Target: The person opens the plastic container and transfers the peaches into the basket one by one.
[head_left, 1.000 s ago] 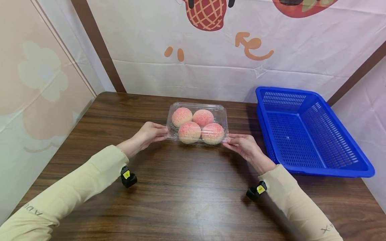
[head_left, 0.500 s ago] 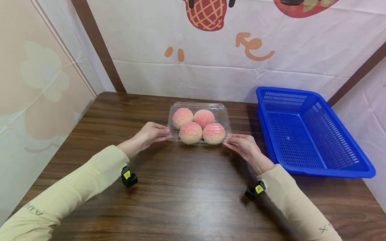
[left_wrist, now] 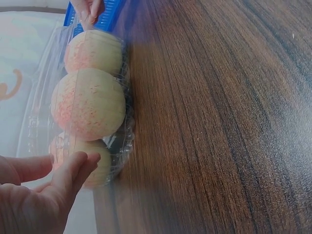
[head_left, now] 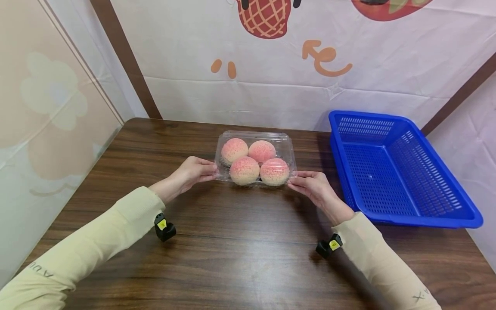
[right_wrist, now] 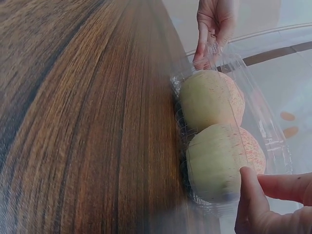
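A clear plastic clamshell box (head_left: 284, 148) lies near the back edge of the wooden table, its lid over several pink-and-cream peaches (head_left: 244, 170). My left hand (head_left: 190, 174) pinches the box's front left corner between thumb and fingers. At the opposite front corner, my right hand (head_left: 315, 189) grips the edge the same way. The left wrist view shows the left fingertips (left_wrist: 92, 160) against the clear wall beside the nearest peach (left_wrist: 88, 105). In the right wrist view, the thumb and finger of the right hand (right_wrist: 273, 204) close on the box's end.
A blue plastic basket (head_left: 381, 221) with slotted walls stands to the right of the box, near the right forearm. Behind the table (head_left: 248, 258) hangs a printed cloth (head_left: 186, 99), and another covers the left side. Each wrist carries a small black camera (head_left: 165, 228).
Over the last second the box has shifted very slightly to the right. Both hands keep hold of its corners, and the basket stays where it was.
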The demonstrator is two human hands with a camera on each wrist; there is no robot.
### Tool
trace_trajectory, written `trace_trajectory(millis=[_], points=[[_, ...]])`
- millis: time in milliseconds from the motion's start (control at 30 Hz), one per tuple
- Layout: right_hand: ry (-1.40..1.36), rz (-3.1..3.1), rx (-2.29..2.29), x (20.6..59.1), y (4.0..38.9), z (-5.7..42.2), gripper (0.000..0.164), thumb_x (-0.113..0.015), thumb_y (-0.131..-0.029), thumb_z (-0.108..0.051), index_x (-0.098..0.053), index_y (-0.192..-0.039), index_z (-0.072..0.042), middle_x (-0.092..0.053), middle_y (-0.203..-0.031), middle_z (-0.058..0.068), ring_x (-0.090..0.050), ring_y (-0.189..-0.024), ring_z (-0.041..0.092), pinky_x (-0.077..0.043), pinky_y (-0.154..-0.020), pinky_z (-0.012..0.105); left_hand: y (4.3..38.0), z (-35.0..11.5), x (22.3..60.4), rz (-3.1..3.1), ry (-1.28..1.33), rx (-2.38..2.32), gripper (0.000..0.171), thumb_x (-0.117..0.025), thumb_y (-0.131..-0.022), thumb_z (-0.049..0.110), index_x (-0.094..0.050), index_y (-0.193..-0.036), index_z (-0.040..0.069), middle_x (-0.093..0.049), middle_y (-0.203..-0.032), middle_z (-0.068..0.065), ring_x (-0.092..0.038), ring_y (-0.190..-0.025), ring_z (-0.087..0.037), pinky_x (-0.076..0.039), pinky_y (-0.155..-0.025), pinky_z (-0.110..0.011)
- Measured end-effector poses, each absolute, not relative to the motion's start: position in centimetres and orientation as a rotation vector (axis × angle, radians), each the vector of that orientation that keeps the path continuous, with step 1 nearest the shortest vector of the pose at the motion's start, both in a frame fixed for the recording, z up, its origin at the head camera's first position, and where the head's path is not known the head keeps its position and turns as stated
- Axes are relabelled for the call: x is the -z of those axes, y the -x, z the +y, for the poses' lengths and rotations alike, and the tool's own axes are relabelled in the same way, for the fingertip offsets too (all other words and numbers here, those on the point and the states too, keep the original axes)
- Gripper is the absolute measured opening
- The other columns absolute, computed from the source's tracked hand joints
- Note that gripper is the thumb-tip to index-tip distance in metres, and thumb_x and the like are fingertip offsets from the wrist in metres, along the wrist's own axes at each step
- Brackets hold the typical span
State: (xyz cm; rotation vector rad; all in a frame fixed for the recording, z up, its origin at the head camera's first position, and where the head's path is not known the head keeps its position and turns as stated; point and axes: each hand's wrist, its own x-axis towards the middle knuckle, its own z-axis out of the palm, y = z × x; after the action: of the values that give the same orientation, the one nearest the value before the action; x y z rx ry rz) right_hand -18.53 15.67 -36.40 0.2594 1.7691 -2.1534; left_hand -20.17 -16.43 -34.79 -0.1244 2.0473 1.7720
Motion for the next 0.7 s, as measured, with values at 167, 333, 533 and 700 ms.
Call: trace_trajectory(millis=[167,333,533,700], points=[[-0.256,1.796,2.124,36.25,18.52,15.59,0.045,-0.048,-0.085,0.015,-0.035,-0.127,0.019,-0.056,-0.093,0.014,-0.063,-0.075,0.012,-0.052,-0.077,0.025,20.27,-16.51,34.72,2.045,0.134,-1.764,0.038,-0.046,-0.094,0.004,-0.041,-0.123,-0.019,-0.063,-0.094,-0.012,-0.062,-0.078,-0.007,-0.049,-0.083,-0.024],[-0.235,1.800,2.113,36.11,18.45,15.58,0.047,-0.047,-0.085,0.015,-0.033,-0.129,0.019,-0.057,-0.093,0.014,-0.063,-0.076,0.012,-0.052,-0.078,0.025,20.21,-16.52,34.66,2.025,0.145,-1.778,0.038,-0.047,-0.094,0.003,-0.041,-0.123,-0.020,-0.063,-0.090,-0.010,-0.062,-0.076,-0.006,-0.050,-0.083,-0.024],[-0.229,1.797,2.110,36.09,18.41,15.62,0.047,-0.047,-0.085,0.015,-0.032,-0.129,0.019,-0.057,-0.091,0.012,-0.063,-0.077,0.012,-0.052,-0.078,0.024,20.32,-16.56,34.66,2.000,0.157,-1.797,0.036,-0.047,-0.092,0.001,-0.042,-0.122,-0.020,-0.063,-0.087,-0.008,-0.063,-0.076,-0.008,-0.050,-0.083,-0.028],[-0.217,1.820,2.101,36.08,18.50,15.58,0.047,-0.047,-0.085,0.015,-0.032,-0.129,0.020,-0.057,-0.092,0.012,-0.062,-0.077,0.012,-0.052,-0.079,0.025,20.38,-16.75,34.49,2.003,0.138,-1.788,0.035,-0.046,-0.093,0.001,-0.043,-0.121,-0.020,-0.063,-0.088,-0.009,-0.064,-0.078,-0.010,-0.049,-0.086,-0.031]])
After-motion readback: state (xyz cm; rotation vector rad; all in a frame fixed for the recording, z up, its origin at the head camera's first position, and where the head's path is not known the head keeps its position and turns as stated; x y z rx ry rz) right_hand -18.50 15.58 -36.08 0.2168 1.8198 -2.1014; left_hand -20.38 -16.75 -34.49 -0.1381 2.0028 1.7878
